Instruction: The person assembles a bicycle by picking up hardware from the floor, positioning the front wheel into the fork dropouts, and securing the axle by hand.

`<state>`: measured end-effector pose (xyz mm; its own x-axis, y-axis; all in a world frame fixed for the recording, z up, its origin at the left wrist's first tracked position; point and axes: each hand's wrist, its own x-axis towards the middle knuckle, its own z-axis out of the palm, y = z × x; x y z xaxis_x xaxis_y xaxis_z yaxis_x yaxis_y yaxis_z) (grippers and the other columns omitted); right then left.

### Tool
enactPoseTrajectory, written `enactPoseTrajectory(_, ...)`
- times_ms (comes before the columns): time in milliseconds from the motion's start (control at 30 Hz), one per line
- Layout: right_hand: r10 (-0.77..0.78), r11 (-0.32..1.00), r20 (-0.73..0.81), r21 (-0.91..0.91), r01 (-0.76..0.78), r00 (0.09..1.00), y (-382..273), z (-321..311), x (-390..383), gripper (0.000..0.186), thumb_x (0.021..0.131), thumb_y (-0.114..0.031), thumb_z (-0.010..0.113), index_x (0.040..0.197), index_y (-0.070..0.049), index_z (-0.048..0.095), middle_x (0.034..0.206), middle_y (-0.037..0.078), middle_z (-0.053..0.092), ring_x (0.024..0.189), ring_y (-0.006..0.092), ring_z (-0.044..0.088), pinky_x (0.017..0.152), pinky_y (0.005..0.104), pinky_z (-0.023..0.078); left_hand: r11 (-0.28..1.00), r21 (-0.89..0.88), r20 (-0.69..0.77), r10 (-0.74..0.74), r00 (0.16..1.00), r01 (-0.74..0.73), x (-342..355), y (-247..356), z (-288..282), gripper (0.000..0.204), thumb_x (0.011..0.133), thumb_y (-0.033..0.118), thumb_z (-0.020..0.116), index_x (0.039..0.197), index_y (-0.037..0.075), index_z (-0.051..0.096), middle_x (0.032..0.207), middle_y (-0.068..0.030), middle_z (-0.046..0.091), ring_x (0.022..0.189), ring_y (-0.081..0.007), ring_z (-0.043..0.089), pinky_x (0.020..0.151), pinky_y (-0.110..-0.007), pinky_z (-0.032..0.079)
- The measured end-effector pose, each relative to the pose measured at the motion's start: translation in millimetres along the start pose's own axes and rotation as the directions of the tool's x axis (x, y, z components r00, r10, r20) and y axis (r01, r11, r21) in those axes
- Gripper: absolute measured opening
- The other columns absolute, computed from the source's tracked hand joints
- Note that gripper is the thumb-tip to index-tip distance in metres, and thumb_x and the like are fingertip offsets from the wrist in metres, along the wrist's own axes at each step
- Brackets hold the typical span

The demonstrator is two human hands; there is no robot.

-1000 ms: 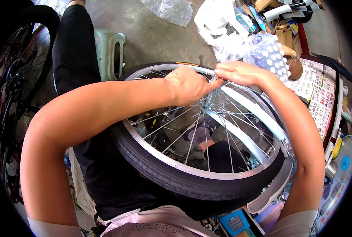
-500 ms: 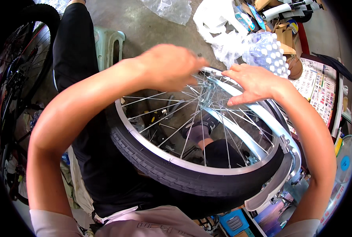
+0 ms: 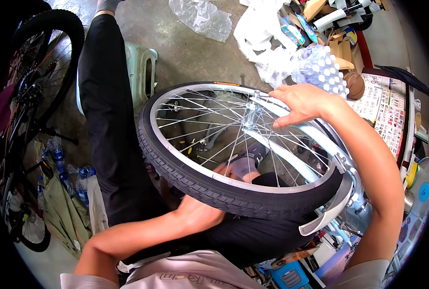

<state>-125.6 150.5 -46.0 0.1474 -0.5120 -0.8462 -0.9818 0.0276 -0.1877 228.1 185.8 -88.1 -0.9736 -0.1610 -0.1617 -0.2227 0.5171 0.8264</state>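
Note:
A spoked bicycle wheel (image 3: 209, 181) with a black tyre lies tilted over my lap, its hub between the two legs of a pale blue bicycle fork (image 3: 291, 156). My left hand (image 3: 202, 212) reaches under the tyre's near side and closes around it; its fingers show partly through the spokes. Over the upper fork leg lies my right hand (image 3: 306, 103), thumb on one side and fingers on the other, close to the hub. A pale mudguard (image 3: 327, 214) curves near the tyre by the fork crown.
Another bicycle (image 3: 29, 96) stands at the left, beside plastic bottles (image 3: 82, 185) and khaki cloth (image 3: 62, 207). A pale green stool (image 3: 144, 72) is beyond my leg. Wrapped bottles (image 3: 320, 72), a brown ball (image 3: 354, 85) and cartons sit far right. A blue case (image 3: 291, 277) is near the bottom.
My left hand has moved from above the hub down to the tyre's near underside. The wheel's near side sits somewhat higher. My right hand stays on the fork.

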Motion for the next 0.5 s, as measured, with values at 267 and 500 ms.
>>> enactPoseTrajectory(267,0.023,0.997,-0.023,0.073,-0.021,0.999,12,20,-2,0.071,0.078,-0.038,0.072,0.134,0.002,0.053,0.118,0.022,0.062,0.112,0.0394,0.061,0.096,0.0456,0.049,0.968,-0.222,-0.543,-0.02,0.839,-0.12,111,15,34,0.094,0.07,0.001,0.08,0.146,-0.017,0.029,0.152,-0.0361,0.031,0.136,-0.0478,0.045,0.112,-0.044,0.043)
enactPoseTrajectory(500,0.016,0.992,-0.103,0.125,-0.003,0.995,14,32,3,0.077,0.081,-0.04,0.069,0.138,0.008,0.049,0.123,0.024,0.06,0.113,0.0399,0.061,0.098,0.0454,0.05,0.901,-0.404,-0.617,-0.141,0.774,-0.158,148,0,46,0.094,0.078,0.001,0.071,0.153,-0.012,0.016,0.156,-0.0357,0.025,0.147,-0.0491,0.026,0.121,-0.047,0.027)
